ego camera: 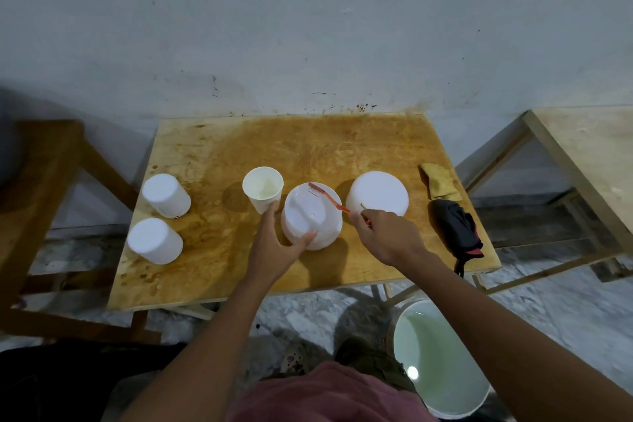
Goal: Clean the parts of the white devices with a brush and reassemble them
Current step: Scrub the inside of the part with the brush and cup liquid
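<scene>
My left hand [279,240] cups the near-left side of the round white part [310,216]. Its thumb and fingers curl around the part's wall and hold it on the wooden table [212,260]. My right hand [387,236], just right of that part, pinches the handle end of the red brush [327,197]. The brush reaches up and left from my fingers, and its bristle head lies on the far edge of the part's top face.

Just beyond my left fingertips stands an open white cup [263,189], very close to the part; I cannot tell if they touch. Beyond my right hand sits a white dome-shaped part [376,193], rounded side up.

Well left of my left hand are the farther white cylinder [166,195] and the nearer white cylinder [154,240]. Right of my right hand lie a yellow cloth [440,181] and, nearer, a dark cloth [457,229]. Under my right forearm, on the floor, stands a white bucket [442,397] holding pale liquid.
</scene>
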A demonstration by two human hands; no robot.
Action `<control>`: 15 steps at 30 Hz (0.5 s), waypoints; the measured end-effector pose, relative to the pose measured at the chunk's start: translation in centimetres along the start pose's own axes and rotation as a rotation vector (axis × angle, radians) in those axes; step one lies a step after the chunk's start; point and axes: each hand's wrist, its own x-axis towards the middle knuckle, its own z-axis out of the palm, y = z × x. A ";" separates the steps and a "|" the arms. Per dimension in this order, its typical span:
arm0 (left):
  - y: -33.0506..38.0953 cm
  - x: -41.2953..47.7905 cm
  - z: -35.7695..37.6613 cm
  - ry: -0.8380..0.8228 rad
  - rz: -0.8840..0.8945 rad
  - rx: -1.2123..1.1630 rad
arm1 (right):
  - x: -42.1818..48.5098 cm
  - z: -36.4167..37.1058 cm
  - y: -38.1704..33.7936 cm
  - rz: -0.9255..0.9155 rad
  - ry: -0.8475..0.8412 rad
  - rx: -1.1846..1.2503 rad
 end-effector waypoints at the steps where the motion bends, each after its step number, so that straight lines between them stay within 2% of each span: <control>1: 0.1 -0.3 -0.6 0.052 0.028 0.015 | 0.2 -0.2 0.0 -0.006 0.006 0.008; 5: 0.9 -0.1 -3.2 0.396 0.211 0.148 | 1.4 -0.8 -0.8 -0.040 0.020 0.034; 7: 1.3 1.4 -4.1 0.441 0.189 0.194 | 2.2 -1.0 -1.4 -0.045 0.018 0.046; 10: 1.4 4.2 -4.7 0.263 -0.083 0.234 | 3.7 -1.4 -2.7 -0.057 0.017 0.025; 12: 1.3 5.8 -4.8 0.122 -0.239 0.173 | 4.5 -1.8 -3.7 -0.079 -0.005 0.021; 15: 0.6 7.3 -4.6 0.085 -0.242 0.051 | 5.9 -2.7 -5.7 -0.140 -0.036 -0.012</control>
